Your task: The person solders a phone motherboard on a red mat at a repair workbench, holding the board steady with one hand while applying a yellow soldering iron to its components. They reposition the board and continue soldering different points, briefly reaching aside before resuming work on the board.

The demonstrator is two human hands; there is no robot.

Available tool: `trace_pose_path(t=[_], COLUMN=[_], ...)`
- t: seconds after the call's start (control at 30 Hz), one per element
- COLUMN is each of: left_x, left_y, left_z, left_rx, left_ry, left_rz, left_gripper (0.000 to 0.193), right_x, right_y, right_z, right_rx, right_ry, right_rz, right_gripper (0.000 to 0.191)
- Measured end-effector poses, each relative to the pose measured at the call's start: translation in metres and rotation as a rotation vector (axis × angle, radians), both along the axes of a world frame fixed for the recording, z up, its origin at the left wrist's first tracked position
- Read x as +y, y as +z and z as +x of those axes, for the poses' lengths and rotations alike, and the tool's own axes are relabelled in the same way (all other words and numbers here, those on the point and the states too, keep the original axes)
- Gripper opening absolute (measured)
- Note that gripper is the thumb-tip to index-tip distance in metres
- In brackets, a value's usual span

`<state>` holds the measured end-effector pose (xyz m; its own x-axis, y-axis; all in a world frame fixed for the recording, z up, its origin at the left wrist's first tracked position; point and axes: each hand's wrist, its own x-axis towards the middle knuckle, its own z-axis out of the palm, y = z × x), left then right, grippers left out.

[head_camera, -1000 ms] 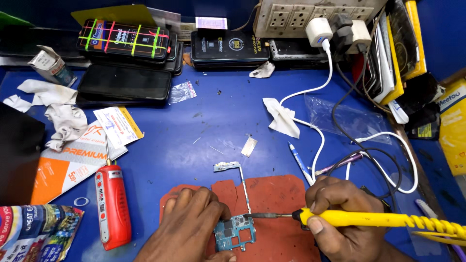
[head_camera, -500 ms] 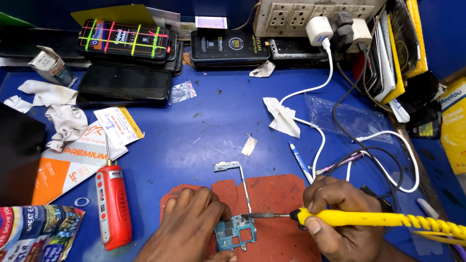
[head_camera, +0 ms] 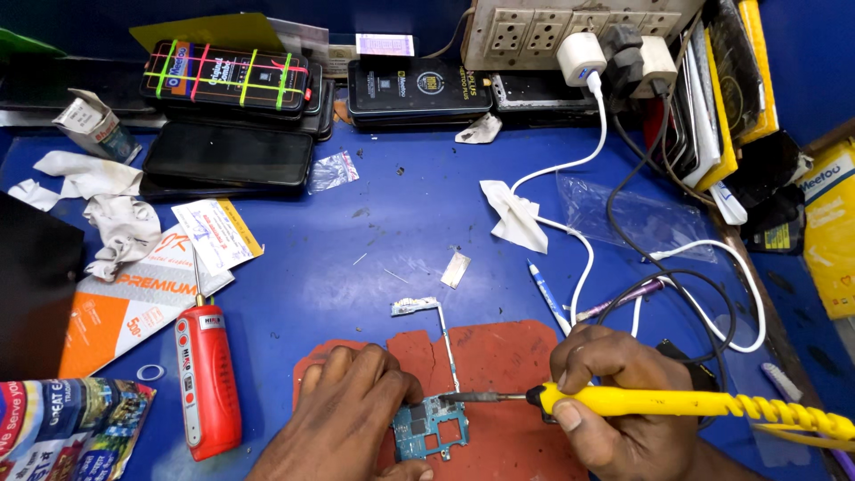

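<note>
My right hand [head_camera: 623, 401] grips a yellow-handled soldering iron [head_camera: 677, 403]. Its metal tip points left and touches the top edge of a small blue circuit board [head_camera: 430, 430]. My left hand [head_camera: 343, 423] presses down on the board's left side, fingers curled over it. The board lies on a red work mat [head_camera: 499, 356] at the near edge of the blue table. A thin flex strip [head_camera: 443, 334] runs up from the board to a small silvery part [head_camera: 414, 305].
A red electric screwdriver [head_camera: 207, 379] lies left of the mat. Phones [head_camera: 227, 156] and boxes are stacked at the back, by a power strip [head_camera: 570, 22] with white and black cables [head_camera: 614, 240]. Crumpled tissues [head_camera: 116, 218] and printed packets lie at left.
The iron's tip has crept slightly left along the board's top edge. Both hands otherwise stay where they were.
</note>
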<state>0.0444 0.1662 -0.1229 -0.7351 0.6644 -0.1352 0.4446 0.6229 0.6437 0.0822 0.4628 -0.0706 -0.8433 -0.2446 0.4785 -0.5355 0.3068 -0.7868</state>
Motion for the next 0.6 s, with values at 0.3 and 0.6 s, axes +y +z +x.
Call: trace_pose_path(t=[0.3, 0.6], left_x=[-0.0011, -0.0012], left_y=[-0.0068, -0.0065], left_z=[0.0005, 0.0004], left_rx=[0.062, 0.049], left_ry=[0.019, 0.022], left_rz=[0.046, 0.039], left_gripper=[0.068, 0.069], right_x=[0.0007, -0.0018], right_y=[0.0002, 0.0005], right_z=[-0.0013, -0.0006], right_rx=[0.01, 0.0], right_ry=[0.012, 0.006], right_rz=[0.014, -0.006], right_gripper=[0.014, 0.015])
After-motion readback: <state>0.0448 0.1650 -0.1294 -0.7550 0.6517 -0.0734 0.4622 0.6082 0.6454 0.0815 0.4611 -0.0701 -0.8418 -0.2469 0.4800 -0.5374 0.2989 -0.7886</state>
